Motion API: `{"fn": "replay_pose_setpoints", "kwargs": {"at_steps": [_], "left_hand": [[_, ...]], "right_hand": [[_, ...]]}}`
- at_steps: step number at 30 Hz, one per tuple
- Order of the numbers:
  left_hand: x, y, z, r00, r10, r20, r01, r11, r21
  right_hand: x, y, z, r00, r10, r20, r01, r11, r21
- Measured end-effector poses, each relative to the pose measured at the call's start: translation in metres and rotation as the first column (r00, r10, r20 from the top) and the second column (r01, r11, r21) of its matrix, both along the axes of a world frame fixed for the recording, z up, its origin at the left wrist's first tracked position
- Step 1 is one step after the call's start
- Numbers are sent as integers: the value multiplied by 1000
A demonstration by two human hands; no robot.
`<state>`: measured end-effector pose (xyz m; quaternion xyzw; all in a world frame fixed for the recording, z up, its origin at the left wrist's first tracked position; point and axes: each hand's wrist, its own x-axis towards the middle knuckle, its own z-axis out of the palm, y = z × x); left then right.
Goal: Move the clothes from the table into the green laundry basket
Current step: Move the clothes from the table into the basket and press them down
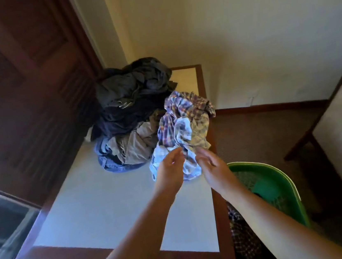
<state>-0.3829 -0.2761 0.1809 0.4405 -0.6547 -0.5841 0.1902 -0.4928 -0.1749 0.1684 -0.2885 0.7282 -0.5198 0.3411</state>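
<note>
Our left hand (168, 169) & right hand (212, 166) sat half-curled at the near hem of the plaid shirt (184, 125), mid-frame. Whether either had a real pinch we couldn't tell, since the fingertips hid behind knuckles & cloth.

The shirt lay bunched at the right edge of the tabletop (101, 202), touching the dark clothes pile (132, 104) behind it. Risks, as we judged:
- A weak grip would let it slip to the floor (252, 132), short of the green laundry basket (288, 181), which was lower right, just beside the tabletop.
- A sleeve caught in the pile could drag the khaki piece (135, 146) or jeans (114, 166) along.

The basket's base was cut off by the frame & our right forearm (262, 210). Inside it was some checked cloth (244, 241), hard to read.
</note>
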Motion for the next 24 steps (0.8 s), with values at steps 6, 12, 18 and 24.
{"fn": "replay_pose_setpoints", "kwargs": {"at_steps": [6,12,18,24], "left_hand": [[25,-88,-1,999,20,40,-20,1000,-18],[30,-138,-18,992,-61,111,61,998,8],[11,-158,-30,963,-195,186,205,978,-37],[2,-174,-46,949,-238,209,250,968,-30]], "right_hand": [[-9,-114,-2,984,-19,-178,56,977,207],[-9,-143,-42,985,-78,-151,129,921,368],[0,-143,-31,981,-14,-192,108,866,489],[-34,-170,-13,757,-63,-650,417,813,406]]}}
